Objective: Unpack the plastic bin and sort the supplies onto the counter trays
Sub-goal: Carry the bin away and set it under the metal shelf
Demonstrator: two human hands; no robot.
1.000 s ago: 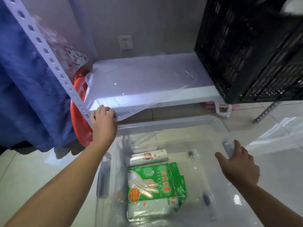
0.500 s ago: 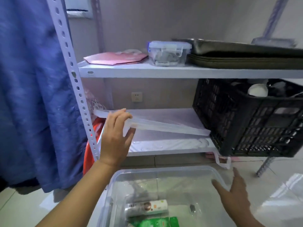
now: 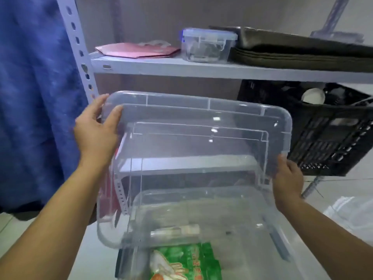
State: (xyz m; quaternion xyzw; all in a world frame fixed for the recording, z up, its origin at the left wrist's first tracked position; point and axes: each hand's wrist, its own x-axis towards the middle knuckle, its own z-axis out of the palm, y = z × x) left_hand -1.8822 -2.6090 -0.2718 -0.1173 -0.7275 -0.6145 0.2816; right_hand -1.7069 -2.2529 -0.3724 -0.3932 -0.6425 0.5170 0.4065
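The clear plastic bin [image 3: 203, 191] stands open on the floor below me. A green pack of gloves [image 3: 185, 263] and a white roll [image 3: 175, 231] lie on its bottom. I hold the bin's transparent lid [image 3: 191, 138] tilted up above the bin, in front of the shelves. My left hand [image 3: 96, 132] grips the lid's upper left corner. My right hand [image 3: 286, 178] grips its right edge, lower down.
A grey metal shelf [image 3: 181, 67] carries a pink packet [image 3: 137, 50], a clear lidded box [image 3: 207, 45] and dark folded fabric [image 3: 302, 49]. A black crate [image 3: 327, 134] sits on the lower shelf at right. A blue curtain [image 3: 36, 98] hangs at left.
The lid has come off the lower shelf and now stands tilted over the bin. My right hand has left the bin's rim and taken the lid's right edge.
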